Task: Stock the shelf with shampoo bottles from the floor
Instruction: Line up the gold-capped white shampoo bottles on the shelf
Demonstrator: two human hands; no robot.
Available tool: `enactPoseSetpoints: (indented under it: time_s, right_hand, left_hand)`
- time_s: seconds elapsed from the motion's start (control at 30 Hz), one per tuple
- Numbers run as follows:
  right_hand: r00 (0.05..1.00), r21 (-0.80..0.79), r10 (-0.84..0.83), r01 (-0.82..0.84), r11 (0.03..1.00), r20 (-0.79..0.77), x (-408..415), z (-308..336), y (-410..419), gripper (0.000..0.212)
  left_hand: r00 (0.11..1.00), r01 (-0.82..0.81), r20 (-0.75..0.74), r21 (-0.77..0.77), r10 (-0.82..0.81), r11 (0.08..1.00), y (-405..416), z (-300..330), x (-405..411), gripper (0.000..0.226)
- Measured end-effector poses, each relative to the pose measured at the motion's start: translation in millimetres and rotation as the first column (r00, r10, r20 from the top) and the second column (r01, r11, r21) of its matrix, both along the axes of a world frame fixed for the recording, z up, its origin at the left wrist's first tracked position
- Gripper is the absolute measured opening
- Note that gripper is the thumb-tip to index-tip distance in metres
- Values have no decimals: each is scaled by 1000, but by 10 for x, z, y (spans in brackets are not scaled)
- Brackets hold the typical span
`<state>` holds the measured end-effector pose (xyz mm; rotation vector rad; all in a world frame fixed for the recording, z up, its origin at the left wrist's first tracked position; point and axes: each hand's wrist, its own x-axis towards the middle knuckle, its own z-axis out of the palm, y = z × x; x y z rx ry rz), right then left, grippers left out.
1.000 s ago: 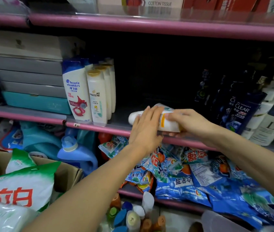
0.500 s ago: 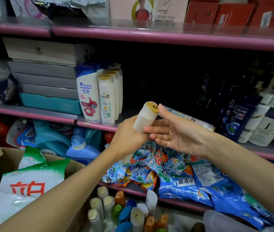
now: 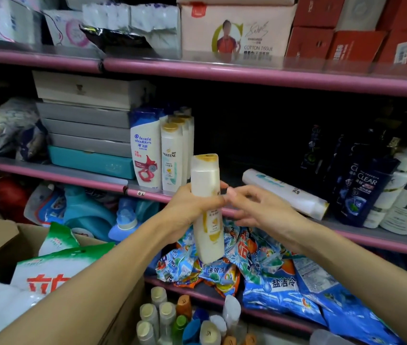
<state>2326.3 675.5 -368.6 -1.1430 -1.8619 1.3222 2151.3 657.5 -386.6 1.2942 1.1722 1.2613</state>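
My left hand (image 3: 192, 207) grips a white Pantene shampoo bottle (image 3: 207, 235) with a gold cap, held upright in front of the middle shelf (image 3: 85, 176). My right hand (image 3: 254, 207) is beside it with fingers spread, fingertips near the bottle; I cannot tell if they touch it. A second white bottle (image 3: 284, 192) lies on its side on the shelf just right of my hands. Upright Pantene bottles (image 3: 172, 158) and a Head & Shoulders bottle (image 3: 145, 150) stand at the shelf's left. Several more bottles (image 3: 172, 319) stand on the floor below.
Dark Clear bottles (image 3: 364, 190) and white bottles (image 3: 406, 207) fill the shelf's right. Stacked grey boxes (image 3: 85, 125) stand at its left. Blue detergent pouches (image 3: 272, 282) crowd the lower shelf. A cardboard box with green-white bags (image 3: 48, 270) sits at lower left. The shelf between the Pantene row and the lying bottle is dark and open.
The bottle was lying on the shelf under both hands. My left hand lifted it off and turned it upright. My right hand let go and now hovers beside it. The view tilted upward.
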Motion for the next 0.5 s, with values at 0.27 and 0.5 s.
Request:
enactPoseSetpoints:
  time_s: [0.27, 0.5]
  right_hand:
    - [966, -178, 256, -258, 950, -34, -127, -186, -104, 42]
    - [974, -246, 212, -224, 943, -76, -188, -343, -104, 46]
  left_hand:
    - [883, -26, 467, -50, 47, 998, 0, 75, 81, 62]
    - [957, -248, 208, 228, 202, 942, 117, 75, 40, 35]
